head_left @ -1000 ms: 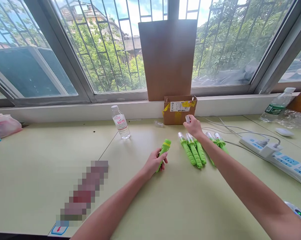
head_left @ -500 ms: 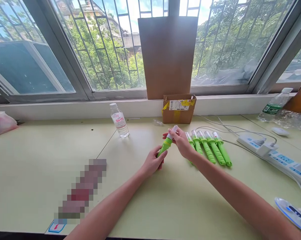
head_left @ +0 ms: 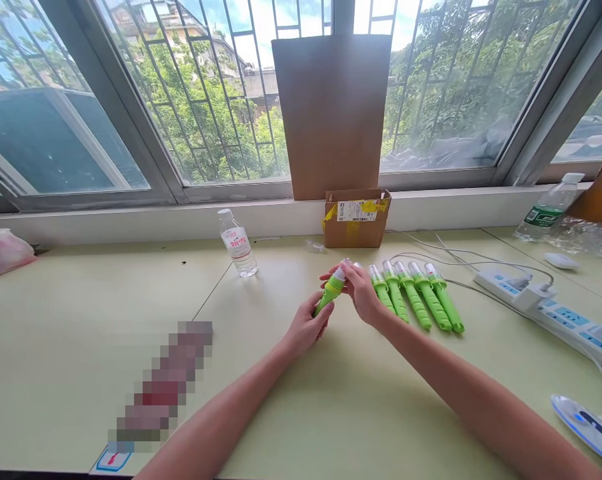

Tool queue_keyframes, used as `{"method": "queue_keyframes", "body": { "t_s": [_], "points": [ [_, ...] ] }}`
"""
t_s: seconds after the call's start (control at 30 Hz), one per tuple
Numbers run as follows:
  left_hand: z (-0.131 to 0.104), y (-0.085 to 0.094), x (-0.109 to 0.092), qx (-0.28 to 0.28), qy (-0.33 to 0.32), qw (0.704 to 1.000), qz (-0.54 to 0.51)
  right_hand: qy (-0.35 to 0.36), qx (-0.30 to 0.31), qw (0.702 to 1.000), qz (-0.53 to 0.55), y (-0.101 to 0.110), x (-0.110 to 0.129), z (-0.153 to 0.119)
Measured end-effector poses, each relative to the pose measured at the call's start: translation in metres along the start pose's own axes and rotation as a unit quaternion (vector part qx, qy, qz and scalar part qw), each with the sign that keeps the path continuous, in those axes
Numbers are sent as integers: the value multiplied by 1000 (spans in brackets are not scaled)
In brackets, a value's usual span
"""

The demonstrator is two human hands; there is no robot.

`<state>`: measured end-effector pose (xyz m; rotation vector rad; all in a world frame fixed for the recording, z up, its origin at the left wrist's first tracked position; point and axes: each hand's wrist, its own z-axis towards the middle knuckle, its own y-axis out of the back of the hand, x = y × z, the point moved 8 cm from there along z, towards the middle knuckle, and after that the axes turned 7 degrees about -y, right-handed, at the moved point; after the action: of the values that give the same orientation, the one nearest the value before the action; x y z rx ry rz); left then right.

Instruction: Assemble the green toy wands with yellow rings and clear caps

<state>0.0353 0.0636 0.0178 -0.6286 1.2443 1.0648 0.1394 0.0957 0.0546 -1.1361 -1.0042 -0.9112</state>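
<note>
My left hand (head_left: 308, 325) is wrapped round the green body of a torch-like stick (head_left: 332, 288), which tilts up to the right. The fingers of my right hand (head_left: 359, 288) close on its whitish, clear-tipped upper end. Just right of my right hand, several similar green sticks (head_left: 419, 300) with clear caps lie side by side on the table (head_left: 261, 413), caps pointing toward the window. My right hand and forearm partly hide the nearest of them.
A water bottle (head_left: 239, 244) stands left of centre. Behind the hands is a small open carton (head_left: 355, 223), with a tall brown board (head_left: 335, 117) behind it. At right lie a power strip (head_left: 555, 313), cables, a white mouse (head_left: 561, 261), another bottle (head_left: 548, 210) and a round device (head_left: 585, 427).
My right hand has moved slightly left and down along the stick, covering more of its whitish end. More of the sticks lying at the right now shows. My left hand has hardly moved.
</note>
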Motion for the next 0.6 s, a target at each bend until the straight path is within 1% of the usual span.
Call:
{"method": "queue_keyframes", "body": {
  "t_s": [0.17, 0.27, 0.4, 0.5, 0.6],
  "points": [
    [-1, 3, 3, -15, -2, 1000, 10, 3, -26, 999, -31, 2, 0, 5],
    [-2, 3, 4, -20, -4, 1000, 21, 22, -61, 995, -81, 7, 1, 7],
    [-3, 3, 4, -22, -7, 999, 29, 57, -107, 980, -157, 12, 7, 9],
    [-3, 1, 5, -16, -5, 1000, 19, 68, -111, 972, -198, 8, 12, 10],
    [-2, 0, 7, -19, 1, 1000, 0, 83, -104, 970, -205, 3, 17, 10]
  ]
}}
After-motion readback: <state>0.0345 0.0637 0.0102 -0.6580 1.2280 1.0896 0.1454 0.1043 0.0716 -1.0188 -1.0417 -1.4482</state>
